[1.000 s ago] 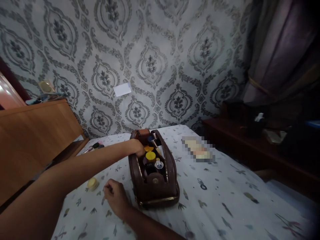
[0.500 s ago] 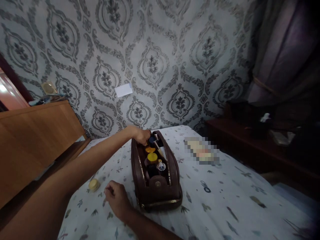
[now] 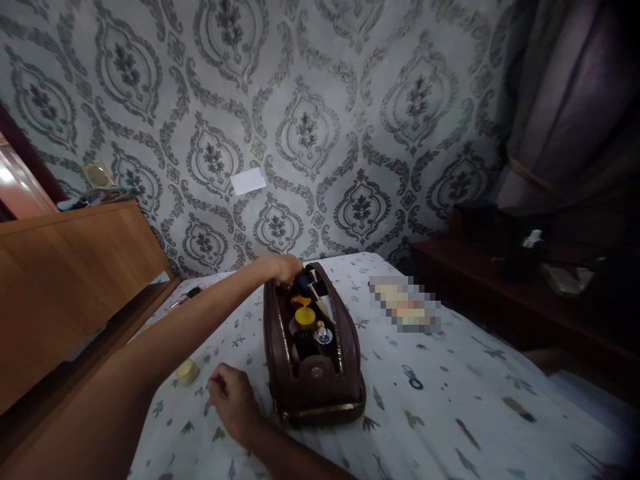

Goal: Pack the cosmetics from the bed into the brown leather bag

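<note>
A dark brown leather toiletry bag lies open on the bed's patterned sheet. Inside stand bottles with yellow lids, a blue cap and a clear stopper. My left hand reaches along the bag's left side and is closed on its far end. My right hand rests on the sheet just left of the bag's near end, fingers curled under; what they hold, if anything, is hidden. A small yellow round jar lies on the sheet left of that hand.
A wooden headboard rises on the left, with small cosmetic items on the sheet beside it. A blurred flat object lies right of the bag. A dark side table with clutter and a curtain stand at the right.
My left hand has slid from the middle of the bag's left rim to its far end. My right hand has stayed curled on the sheet.
</note>
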{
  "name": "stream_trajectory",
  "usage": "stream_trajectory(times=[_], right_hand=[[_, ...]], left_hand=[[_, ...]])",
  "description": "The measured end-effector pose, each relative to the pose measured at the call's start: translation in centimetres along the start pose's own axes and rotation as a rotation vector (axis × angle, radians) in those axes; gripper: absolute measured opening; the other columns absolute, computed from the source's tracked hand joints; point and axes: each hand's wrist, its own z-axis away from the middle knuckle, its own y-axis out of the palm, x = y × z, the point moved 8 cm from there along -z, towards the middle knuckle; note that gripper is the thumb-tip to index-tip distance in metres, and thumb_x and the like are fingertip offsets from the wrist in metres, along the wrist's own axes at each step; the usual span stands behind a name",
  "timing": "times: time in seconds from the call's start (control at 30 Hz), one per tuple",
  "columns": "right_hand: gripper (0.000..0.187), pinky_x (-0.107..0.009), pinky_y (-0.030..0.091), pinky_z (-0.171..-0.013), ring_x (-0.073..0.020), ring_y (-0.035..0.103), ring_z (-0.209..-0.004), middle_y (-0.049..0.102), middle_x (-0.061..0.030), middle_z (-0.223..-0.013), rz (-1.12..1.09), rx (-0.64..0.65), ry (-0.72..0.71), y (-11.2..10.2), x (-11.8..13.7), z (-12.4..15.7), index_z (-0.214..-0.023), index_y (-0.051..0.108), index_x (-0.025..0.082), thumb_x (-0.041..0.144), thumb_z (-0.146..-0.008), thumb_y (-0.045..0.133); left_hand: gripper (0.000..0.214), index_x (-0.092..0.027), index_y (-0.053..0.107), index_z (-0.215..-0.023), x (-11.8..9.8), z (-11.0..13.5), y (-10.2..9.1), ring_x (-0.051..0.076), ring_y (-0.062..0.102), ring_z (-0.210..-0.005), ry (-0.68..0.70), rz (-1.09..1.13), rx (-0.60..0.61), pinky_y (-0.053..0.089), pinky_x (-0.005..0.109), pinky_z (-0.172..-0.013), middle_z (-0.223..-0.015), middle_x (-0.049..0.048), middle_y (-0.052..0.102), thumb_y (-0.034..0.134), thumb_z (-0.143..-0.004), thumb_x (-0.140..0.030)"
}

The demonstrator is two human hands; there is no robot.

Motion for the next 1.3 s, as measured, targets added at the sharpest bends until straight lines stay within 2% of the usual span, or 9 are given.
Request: stream_trajectory(times=[0.2,0.33,0.53,0.67,1.0,1.3], right_hand=[[0.015,-0.02,0.031,-0.052,-0.0106,0.048,-0.053,0.048,0.006,-0.054,0.02,-0.003,-0.011,0.1,-0.3,-0.1,-0.064,0.048,0.02,0.01,-0.075,0.049],[0.015,-0.02,0.03,-0.051,-0.0102,0.047,-0.054,0.047,0.0059,-0.055,0.014,0.003,-0.019,0.2,-0.4,-0.1,-0.063,0.048,0.02,0.009,-0.075,0.049],[0.016,-0.019,0.028,-0.05,-0.0094,0.044,-0.052,0.046,0.0066,-0.053,0.039,-0.01,-0.034,0.2,-0.3,0.0,-0.063,0.046,0.02,0.008,-0.074,0.049],[0.015,-0.019,0.028,-0.049,-0.0097,0.046,-0.052,0.048,0.0058,-0.054,0.044,0.0,-0.022,0.2,-0.3,-0.1,-0.064,0.048,0.02,0.01,-0.075,0.049],[0.013,-0.019,0.029,-0.05,-0.0097,0.046,-0.053,0.049,0.0059,-0.054,0.072,-0.008,-0.035,0.2,-0.5,-0.1,-0.065,0.052,0.019,0.01,-0.074,0.051],[0.015,-0.02,0.03,-0.05,-0.0103,0.047,-0.053,0.05,0.0053,-0.055,0.083,0.0,-0.01,0.3,-0.5,0.0,-0.065,0.054,0.019,0.009,-0.074,0.051]], left_hand=[[0.036,-0.011,0.068,-0.109,0.0,-0.2,0.1,0.019,0.068,-0.066,-0.033,-0.056,-0.001,0.053,0.027,-0.069,-0.073,0.0075,0.074,0.067,-0.072,-0.011],[0.029,-0.008,0.07,-0.099,0.0,-0.6,0.0,0.02,0.068,-0.069,-0.048,-0.114,-0.011,0.053,0.026,-0.069,-0.075,0.0108,0.074,0.066,-0.07,-0.007],[0.029,-0.011,0.072,-0.098,0.1,-1.1,-0.2,0.025,0.07,-0.09,-0.051,-0.182,-0.084,0.054,0.028,-0.078,-0.1,0.0159,0.074,0.067,-0.07,-0.01],[0.029,-0.012,0.071,-0.101,-0.1,-1.1,-0.2,0.027,0.069,-0.098,-0.065,-0.209,-0.116,0.054,0.028,-0.081,-0.107,0.0163,0.072,0.067,-0.072,-0.013],[0.031,-0.008,0.069,-0.106,-0.7,-1.0,0.3,0.03,0.067,-0.105,-0.08,-0.231,-0.122,0.055,0.032,-0.085,-0.116,0.0207,0.068,0.065,-0.075,-0.008],[0.034,-0.009,0.068,-0.109,-0.6,-1.3,0.8,0.029,0.068,-0.103,-0.098,-0.201,-0.105,0.056,0.03,-0.081,-0.112,0.0193,0.07,0.064,-0.074,-0.007]])
